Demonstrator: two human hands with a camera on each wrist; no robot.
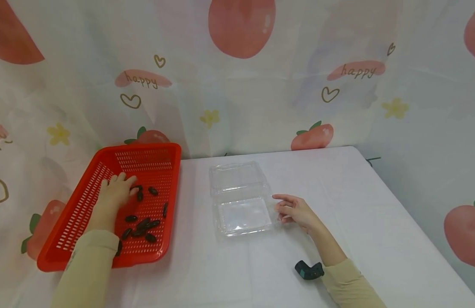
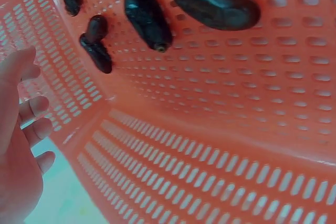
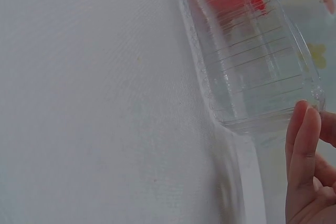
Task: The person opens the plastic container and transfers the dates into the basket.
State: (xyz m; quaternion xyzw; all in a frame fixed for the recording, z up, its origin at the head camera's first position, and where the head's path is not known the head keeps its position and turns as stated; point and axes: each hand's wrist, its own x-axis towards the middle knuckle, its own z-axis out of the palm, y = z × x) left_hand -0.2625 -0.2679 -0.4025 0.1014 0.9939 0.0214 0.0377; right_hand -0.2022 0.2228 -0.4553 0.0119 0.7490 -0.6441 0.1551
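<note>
A red perforated basket [image 1: 145, 162] stands on the left of the white table, tilted over the table's left edge, with several dark oblong fruits [image 1: 143, 224] scattered in it. My left hand [image 1: 114, 192] lies inside the basket with relaxed fingers, its fingertips beside one fruit [image 1: 139, 194]. In the left wrist view the left hand [image 2: 21, 150] holds nothing and the fruits [image 2: 148, 18] lie apart from it on the basket floor [image 2: 210, 129]. An open clear plastic clamshell box [image 1: 241, 199] sits mid-table, empty. My right hand [image 1: 293, 209] rests at its right edge, its fingertips [image 3: 307, 129] touching the box rim [image 3: 252, 72].
A small dark green object [image 1: 309, 270] lies by my right forearm near the front. A fruit-printed curtain hangs behind and around the table. White tablecloth [image 3: 94, 103] stretches bare to the right of the box and in front of it.
</note>
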